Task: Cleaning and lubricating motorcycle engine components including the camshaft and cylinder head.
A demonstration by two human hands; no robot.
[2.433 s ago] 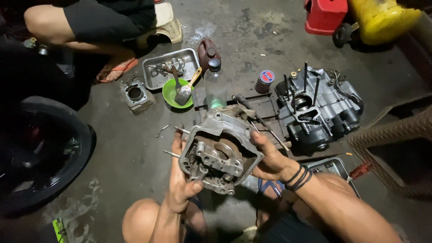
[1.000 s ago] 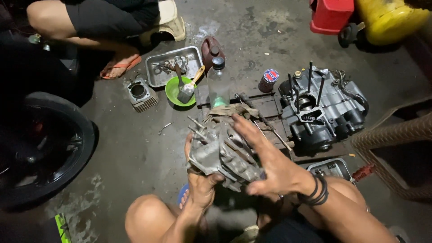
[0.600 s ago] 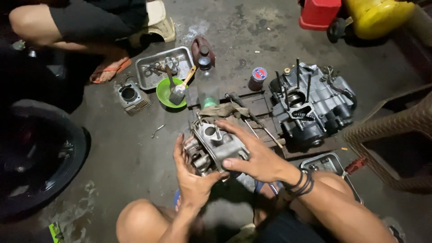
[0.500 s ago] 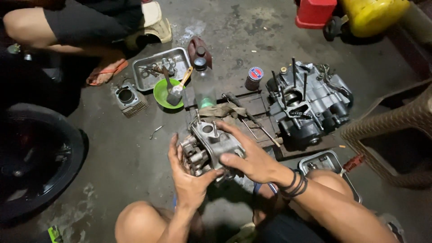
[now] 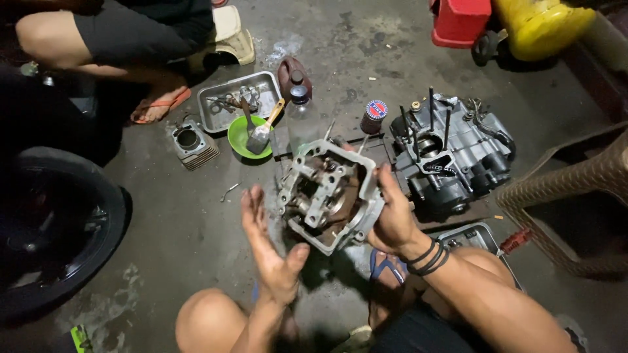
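Now the left hand (image 5: 269, 252) has let go, fingers spread open beside the cylinder head (image 5: 329, 195), which the right hand (image 5: 392, 219) alone grips, just left of the engine block (image 5: 451, 160).

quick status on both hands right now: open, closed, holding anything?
Left hand: open, palm flat, fingers spread, beside the cylinder head, gripping nothing.
Right hand: closed on the cylinder head's right edge, holding it up alone.
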